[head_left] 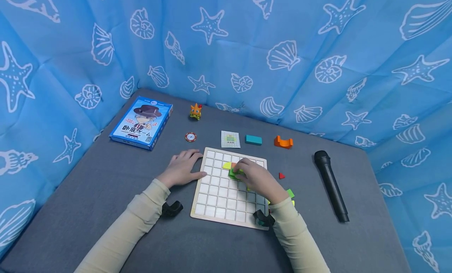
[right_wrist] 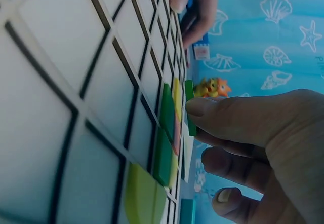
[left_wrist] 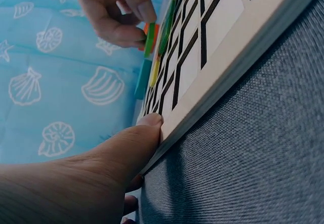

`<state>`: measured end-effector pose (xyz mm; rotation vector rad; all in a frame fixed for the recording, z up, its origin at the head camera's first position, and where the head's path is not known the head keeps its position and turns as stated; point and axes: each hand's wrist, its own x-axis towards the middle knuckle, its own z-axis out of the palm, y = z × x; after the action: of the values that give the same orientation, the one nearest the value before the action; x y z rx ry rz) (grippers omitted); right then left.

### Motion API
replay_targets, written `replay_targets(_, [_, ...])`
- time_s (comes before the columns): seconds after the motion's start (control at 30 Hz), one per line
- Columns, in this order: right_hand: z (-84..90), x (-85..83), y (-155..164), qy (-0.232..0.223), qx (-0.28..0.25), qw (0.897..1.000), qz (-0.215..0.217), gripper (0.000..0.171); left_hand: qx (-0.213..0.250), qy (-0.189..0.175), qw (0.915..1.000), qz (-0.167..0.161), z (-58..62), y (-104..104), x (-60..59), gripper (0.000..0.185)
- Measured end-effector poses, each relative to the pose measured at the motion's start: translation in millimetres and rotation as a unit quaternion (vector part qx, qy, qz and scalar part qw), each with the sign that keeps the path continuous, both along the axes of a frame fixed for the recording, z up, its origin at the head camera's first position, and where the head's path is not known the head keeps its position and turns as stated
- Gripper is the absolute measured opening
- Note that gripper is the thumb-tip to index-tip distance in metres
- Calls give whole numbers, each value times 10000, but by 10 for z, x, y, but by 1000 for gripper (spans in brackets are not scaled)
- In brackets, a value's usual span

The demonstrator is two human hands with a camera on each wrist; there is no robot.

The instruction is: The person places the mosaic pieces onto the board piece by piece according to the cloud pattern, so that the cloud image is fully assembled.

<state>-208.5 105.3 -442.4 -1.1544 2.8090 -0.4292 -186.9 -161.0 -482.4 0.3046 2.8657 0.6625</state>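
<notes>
A wooden grid board (head_left: 220, 213) with white squares lies on the grey table. My right hand (head_left: 256, 177) is over its upper middle, pinching a small green tile (right_wrist: 190, 107) between thumb and fingers, just above the board's surface. Below that tile, two darker green tiles (right_wrist: 162, 158), a yellow-green tile (right_wrist: 144, 196), a yellow tile (head_left: 227, 165) and an orange one sit on the grid, partly hidden by the hand. At the board's left edge, my left hand (head_left: 181, 169) rests with its thumb (left_wrist: 150, 120) touching the rim and its fingers spread on the table.
Beyond the board are a pattern card (head_left: 230, 139), a teal block (head_left: 253, 139) and an orange block (head_left: 283, 142). A red triangle (head_left: 281, 175), loose green tiles (head_left: 290, 193) and a microphone (head_left: 332, 186) lie right. Left stand a blue box (head_left: 143, 122), poker chip (head_left: 190, 137) and figurine (head_left: 195, 111).
</notes>
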Motion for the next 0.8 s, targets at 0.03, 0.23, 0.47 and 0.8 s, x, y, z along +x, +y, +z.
replay_targets(0.03, [-12, 1, -14, 15, 4, 10000, 47, 13, -5, 8, 10000, -4, -1, 0, 0, 69])
replay_targets(0.23, [-61, 3, -103, 70, -55, 9992, 378, 13, 3, -29, 10000, 18, -10, 6, 2, 69])
replay_targets(0.47, [-77, -13, -171, 59, 113, 9991, 403, 14, -31, 14, 10000, -5, -11, 11, 5, 70])
replay_targets(0.8, [-100, -12, -218, 273, 231, 9984, 433, 15, -9, 64, 10000, -16, -1, 6, 7, 70])
